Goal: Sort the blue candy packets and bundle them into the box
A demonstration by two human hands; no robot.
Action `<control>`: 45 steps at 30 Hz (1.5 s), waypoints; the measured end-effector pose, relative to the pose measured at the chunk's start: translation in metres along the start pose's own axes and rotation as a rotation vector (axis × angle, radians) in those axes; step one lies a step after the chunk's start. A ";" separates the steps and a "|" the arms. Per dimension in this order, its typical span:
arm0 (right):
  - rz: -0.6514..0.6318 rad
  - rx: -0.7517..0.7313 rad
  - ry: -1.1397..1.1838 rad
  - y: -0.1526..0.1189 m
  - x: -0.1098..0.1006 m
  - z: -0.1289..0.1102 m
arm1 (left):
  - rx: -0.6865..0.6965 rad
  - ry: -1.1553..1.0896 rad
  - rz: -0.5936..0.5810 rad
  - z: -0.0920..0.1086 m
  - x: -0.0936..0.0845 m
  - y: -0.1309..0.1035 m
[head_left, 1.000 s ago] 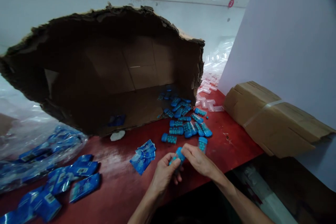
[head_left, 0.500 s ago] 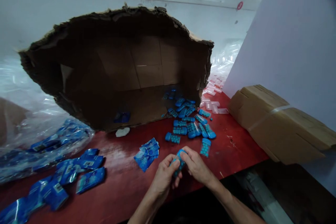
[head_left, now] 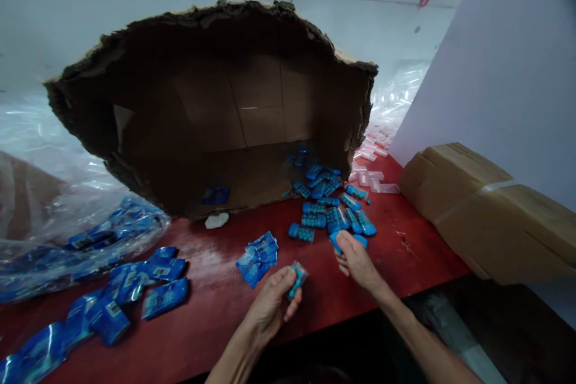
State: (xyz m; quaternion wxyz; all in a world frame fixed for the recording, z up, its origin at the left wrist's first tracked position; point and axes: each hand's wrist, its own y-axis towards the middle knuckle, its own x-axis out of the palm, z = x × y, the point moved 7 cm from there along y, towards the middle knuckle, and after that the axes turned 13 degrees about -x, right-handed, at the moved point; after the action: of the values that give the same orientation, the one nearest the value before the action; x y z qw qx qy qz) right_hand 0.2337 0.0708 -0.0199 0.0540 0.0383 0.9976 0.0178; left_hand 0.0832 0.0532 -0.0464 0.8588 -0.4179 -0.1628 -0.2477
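My left fingers are wrapped round the clear container, and if its far end is uncapped, tilting it too far could send blue beads rolling across the counter! Out to their right, my right fingers meet blue plastic, gripping or merely touching I can't tell, and a careless nudge could scatter the capped containers lying just beyond.

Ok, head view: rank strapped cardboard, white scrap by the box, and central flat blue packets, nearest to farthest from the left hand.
From the left hand:
1. Flat blue packets, ahead, slightly left.
2. White scrap, farther ahead-left.
3. Strapped cardboard, far right.
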 end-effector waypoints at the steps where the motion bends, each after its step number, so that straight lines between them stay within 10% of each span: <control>1: 0.000 -0.014 -0.040 0.003 -0.003 -0.001 | 0.009 -0.026 -0.016 -0.002 -0.001 0.000; 9: -0.165 -0.130 -0.763 0.009 0.017 0.001 | 0.097 -0.076 -0.197 0.004 0.014 -0.001; 20: 0.087 -0.127 -0.204 0.004 0.012 0.001 | 0.127 0.062 0.113 0.002 0.011 0.026; 28: 0.026 -0.106 -0.062 -0.007 0.030 -0.003 | 0.195 0.100 0.186 0.004 0.023 0.034; 41: -0.099 0.027 0.463 -0.006 0.033 -0.006 | 0.215 -0.032 -0.014 0.010 0.032 0.026; 45: -0.125 -0.008 0.303 -0.006 0.034 -0.003 | 0.187 -0.117 -0.084 0.007 0.033 0.030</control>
State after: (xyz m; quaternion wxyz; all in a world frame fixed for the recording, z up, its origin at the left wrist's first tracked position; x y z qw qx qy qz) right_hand 0.1995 0.0672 -0.0207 -0.0962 -0.0270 0.9947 0.0239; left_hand 0.1271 0.0651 -0.0453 0.8719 -0.3424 -0.2524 -0.2425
